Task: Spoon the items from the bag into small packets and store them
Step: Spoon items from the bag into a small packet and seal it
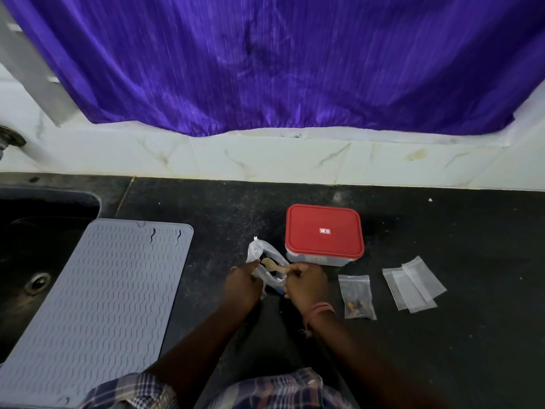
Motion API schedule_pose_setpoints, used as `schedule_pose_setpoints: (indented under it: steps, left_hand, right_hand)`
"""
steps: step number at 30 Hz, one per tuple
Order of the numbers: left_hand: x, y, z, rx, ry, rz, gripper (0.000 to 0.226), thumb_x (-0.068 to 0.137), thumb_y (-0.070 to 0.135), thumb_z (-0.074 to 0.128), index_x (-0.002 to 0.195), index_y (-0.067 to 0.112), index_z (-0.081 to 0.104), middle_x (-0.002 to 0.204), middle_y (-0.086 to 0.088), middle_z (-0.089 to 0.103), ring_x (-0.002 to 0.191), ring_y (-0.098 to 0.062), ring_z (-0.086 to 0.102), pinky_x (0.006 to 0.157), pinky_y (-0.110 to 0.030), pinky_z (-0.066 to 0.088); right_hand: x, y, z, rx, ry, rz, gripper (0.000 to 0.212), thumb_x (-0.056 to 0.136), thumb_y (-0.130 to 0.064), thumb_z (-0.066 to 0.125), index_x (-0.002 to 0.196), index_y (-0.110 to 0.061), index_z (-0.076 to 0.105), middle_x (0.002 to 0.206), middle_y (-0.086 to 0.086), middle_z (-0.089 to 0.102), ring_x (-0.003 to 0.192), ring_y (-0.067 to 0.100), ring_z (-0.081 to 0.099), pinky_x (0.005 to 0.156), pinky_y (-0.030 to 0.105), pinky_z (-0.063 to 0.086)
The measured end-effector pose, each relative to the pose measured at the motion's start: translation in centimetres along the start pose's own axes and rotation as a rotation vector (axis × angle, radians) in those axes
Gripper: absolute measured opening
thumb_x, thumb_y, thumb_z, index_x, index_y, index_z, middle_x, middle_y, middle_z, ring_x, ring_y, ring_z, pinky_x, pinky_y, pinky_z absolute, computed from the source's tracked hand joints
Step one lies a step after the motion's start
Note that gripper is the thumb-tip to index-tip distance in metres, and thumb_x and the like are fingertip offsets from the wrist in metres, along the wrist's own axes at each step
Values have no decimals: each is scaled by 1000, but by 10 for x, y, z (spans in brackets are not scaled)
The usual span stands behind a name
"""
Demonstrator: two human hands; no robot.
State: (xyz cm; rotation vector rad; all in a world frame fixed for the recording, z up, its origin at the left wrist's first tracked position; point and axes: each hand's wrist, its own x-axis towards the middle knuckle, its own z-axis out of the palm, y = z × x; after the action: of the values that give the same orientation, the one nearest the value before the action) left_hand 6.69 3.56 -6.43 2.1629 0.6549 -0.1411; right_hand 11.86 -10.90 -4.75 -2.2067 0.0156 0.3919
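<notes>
Both hands work: left hand point(242, 282) grips bag point(267, 262), right hand point(306, 283) spoon point(272, 265).

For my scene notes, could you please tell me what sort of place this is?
Most likely a home kitchen counter: a dark sink set into black stone countertop, a grey ribbed drying mat beside it, and marbled wall tiles behind.

Bag point(267, 262) lies between mat point(97, 293) and packets point(413, 286).
</notes>
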Motion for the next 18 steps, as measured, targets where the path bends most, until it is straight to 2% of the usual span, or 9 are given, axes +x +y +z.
schedule_pose_setpoints:
  steps: [2,5,7,8,10,12,14,15,18]
  left_hand:
    - [-2,5,-2,1,10,4,48,91,-2,54,136,13,64,110,-12,75,70,2,58,59,4,38]
    - [-7,7,-4,-40,49,40,37,89,-8,54,119,5,72,97,-13,76,58,11,60,63,0,43]
    - [-11,4,-3,-62,119,38,31,90,-5,55,112,10,73,89,-5,74,66,9,63,72,-15,53]
    - [-13,3,-2,-57,134,31,30,91,-2,56,112,12,72,90,-2,72,75,1,66,79,-25,55]
    - [-17,0,0,-45,126,10,29,92,0,55,115,10,70,94,-5,70,90,-16,65,81,-22,47]
    - [-20,-3,0,-51,132,1,30,90,-3,55,115,6,69,83,4,64,84,-13,59,76,-19,44]
    - [-17,-6,-1,-84,111,-46,35,89,0,56,120,9,68,84,7,62,82,-14,64,81,-26,53]
    - [-15,-8,-1,-101,86,-74,35,90,3,56,122,11,68,88,3,66,81,-14,68,81,-29,57]
    - [-11,-6,-1,-136,38,-93,31,92,6,57,121,16,66,99,-2,73,81,-9,70,74,-22,57]
  right_hand:
    - [0,0,-2,-64,-28,-18,22,85,-15,58,89,-18,79,78,-1,75,73,17,71,74,41,61]
    - [-6,-8,-3,-513,-9,-393,19,88,-19,55,98,-17,71,91,2,71,82,21,69,72,34,56]
    - [-7,-10,-1,-615,14,-488,20,89,-20,54,103,-15,67,97,5,70,85,24,69,71,34,53]
    - [-5,-11,-1,-620,8,-464,18,90,-21,54,101,-16,67,96,5,70,86,24,69,71,34,52]
    - [0,-7,-1,-521,13,-373,15,89,-24,56,91,-18,69,88,3,71,82,23,69,69,32,51]
    - [3,-6,-3,-316,24,-206,15,85,-21,60,85,-16,74,81,2,73,77,20,68,71,30,53]
    - [3,-7,-3,-115,0,-51,17,82,-16,60,82,-16,78,76,0,74,74,17,70,76,33,58]
    - [1,-7,-3,-90,-23,-34,18,82,-15,60,82,-16,78,77,-2,75,75,15,70,78,32,59]
    - [-4,-9,3,-217,-39,-148,15,85,-13,61,83,-17,76,80,-2,74,76,11,68,78,29,56]
